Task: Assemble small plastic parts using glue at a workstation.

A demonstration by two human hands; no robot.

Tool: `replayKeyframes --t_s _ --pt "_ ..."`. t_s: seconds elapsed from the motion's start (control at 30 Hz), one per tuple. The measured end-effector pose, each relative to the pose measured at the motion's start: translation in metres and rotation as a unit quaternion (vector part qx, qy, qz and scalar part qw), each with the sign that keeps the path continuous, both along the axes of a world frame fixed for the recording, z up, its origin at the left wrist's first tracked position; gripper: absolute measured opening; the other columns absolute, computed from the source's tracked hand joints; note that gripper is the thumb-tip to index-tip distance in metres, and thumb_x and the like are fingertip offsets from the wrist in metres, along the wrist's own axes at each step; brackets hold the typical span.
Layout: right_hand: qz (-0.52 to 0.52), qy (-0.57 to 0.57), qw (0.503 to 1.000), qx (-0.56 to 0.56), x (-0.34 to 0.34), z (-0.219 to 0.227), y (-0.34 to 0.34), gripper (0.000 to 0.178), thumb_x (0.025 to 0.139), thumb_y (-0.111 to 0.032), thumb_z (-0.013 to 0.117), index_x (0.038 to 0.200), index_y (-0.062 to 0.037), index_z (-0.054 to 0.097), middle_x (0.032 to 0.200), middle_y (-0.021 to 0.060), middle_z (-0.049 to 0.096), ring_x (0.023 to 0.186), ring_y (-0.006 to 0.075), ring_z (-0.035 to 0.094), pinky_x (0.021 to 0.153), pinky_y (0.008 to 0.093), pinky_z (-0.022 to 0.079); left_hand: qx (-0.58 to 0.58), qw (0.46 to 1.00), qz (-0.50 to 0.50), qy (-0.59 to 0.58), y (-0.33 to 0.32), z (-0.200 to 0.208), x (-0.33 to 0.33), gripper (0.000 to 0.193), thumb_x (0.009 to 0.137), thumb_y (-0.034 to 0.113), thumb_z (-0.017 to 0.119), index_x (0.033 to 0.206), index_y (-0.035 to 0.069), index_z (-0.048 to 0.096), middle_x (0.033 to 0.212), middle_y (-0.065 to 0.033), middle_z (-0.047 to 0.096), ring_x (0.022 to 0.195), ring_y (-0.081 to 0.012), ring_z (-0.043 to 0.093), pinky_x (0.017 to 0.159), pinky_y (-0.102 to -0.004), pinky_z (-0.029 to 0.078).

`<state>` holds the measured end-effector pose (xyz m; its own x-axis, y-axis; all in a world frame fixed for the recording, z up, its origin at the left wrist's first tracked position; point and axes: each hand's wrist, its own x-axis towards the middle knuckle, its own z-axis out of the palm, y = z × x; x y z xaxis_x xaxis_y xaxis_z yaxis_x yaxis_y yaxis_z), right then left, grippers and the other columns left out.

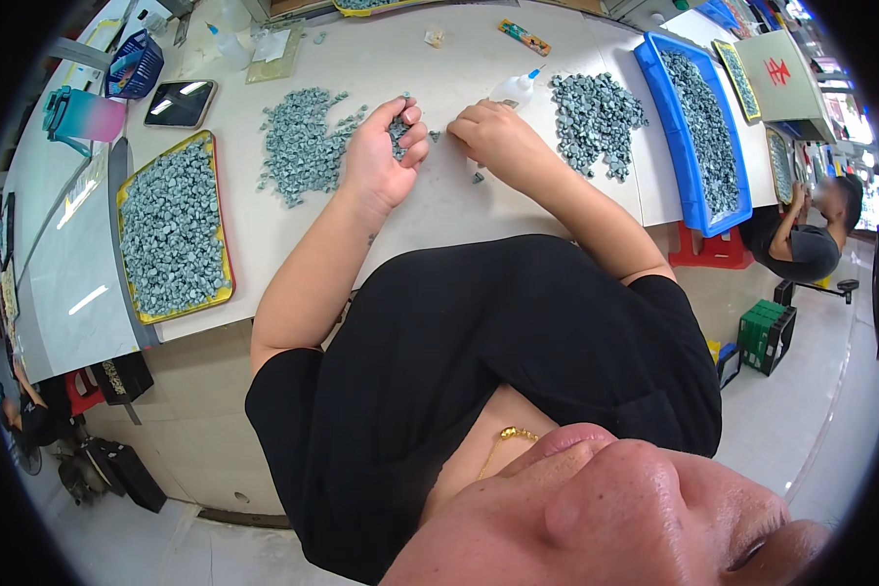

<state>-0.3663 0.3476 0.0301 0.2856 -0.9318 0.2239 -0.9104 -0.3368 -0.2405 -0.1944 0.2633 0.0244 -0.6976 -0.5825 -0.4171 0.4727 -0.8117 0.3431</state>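
Observation:
My left hand (386, 161) is turned palm up over the table, fingers curled around several small grey-green pieces (397, 137). One more piece shows by its thumb tip. My right hand (503, 142) is closed, its fingertips drawn together and pointing left; anything between them is hidden. A single loose piece (435, 136) sits just left of those fingertips. Under the right wrist, another piece (478, 178) lies on the table. A spread pile of grey-green pieces (306, 137) lies left of my left hand, and a darker pile (596, 122) lies right of my right hand.
A yellow-rimmed tray (227, 239) full of pieces stands at left, a long blue bin (691, 186) at right. Beyond my right hand is a white squeeze bottle (514, 91). A phone (180, 104), tumbler (88, 115) and blue basket (135, 66) stand far left. A co-worker (811, 239) sits at right.

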Motion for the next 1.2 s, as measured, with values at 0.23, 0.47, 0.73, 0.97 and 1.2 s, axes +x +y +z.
replayKeyframes --t_s 0.23,0.47,0.73,0.97,1.2 --pt "0.004 -0.087 0.996 -0.018 0.013 0.008 -0.005 0.022 0.075 -0.003 0.059 0.097 -0.0013 0.063 0.089 0.0131 0.055 0.084 0.0269 0.058 0.076 0.0359 0.049 -0.006 0.997 0.021 0.071 0.000 0.008 0.003 0.008 0.092 0.012 0.049 0.094 0.004 0.050 0.074 0.0001 0.046 0.056 -0.0095 0.034 0.042 -0.0225 0.023" --pt "0.002 -0.029 0.999 0.040 0.004 0.019 0.006 0.023 0.077 0.001 0.056 0.100 0.0005 0.063 0.096 0.0118 0.053 0.079 0.0258 0.060 0.071 0.0351 0.051 -0.034 0.993 -0.014 0.113 0.005 0.010 0.002 0.011 0.094 0.014 0.048 0.094 0.004 0.051 0.074 0.0006 0.044 0.057 -0.0092 0.032 0.042 -0.0222 0.024" --pt "-0.093 -0.236 0.961 -0.105 -0.001 0.036 0.009 0.014 0.076 -0.006 0.071 0.090 -0.0031 0.067 0.083 0.0085 0.065 0.071 0.0205 0.063 0.064 0.0316 0.051 -0.087 0.984 -0.087 0.126 0.019 0.014 0.000 0.014 0.098 0.018 0.045 0.096 0.006 0.051 0.076 0.0013 0.043 0.058 -0.0077 0.032 0.043 -0.0200 0.025" --pt "-0.067 -0.247 0.940 -0.226 0.010 0.039 0.007 0.021 0.073 -0.002 0.073 0.093 -0.0041 0.069 0.089 0.0073 0.067 0.074 0.0202 0.065 0.060 0.0266 0.053 -0.100 0.985 -0.096 0.104 0.025 0.013 -0.003 0.015 0.098 0.020 0.044 0.096 0.007 0.050 0.078 0.0018 0.043 0.059 -0.0063 0.034 0.043 -0.0191 0.025" --pt "0.002 -0.143 0.948 -0.283 0.011 0.034 0.005 0.026 0.072 0.001 0.071 0.098 0.0004 0.067 0.092 0.0089 0.066 0.076 0.0216 0.065 0.063 0.0297 0.054 -0.113 0.985 -0.095 0.091 0.028 0.014 -0.003 0.016 0.098 0.022 0.045 0.095 0.007 0.049 0.078 0.0014 0.042 0.059 -0.0063 0.035 0.044 -0.0188 0.026"
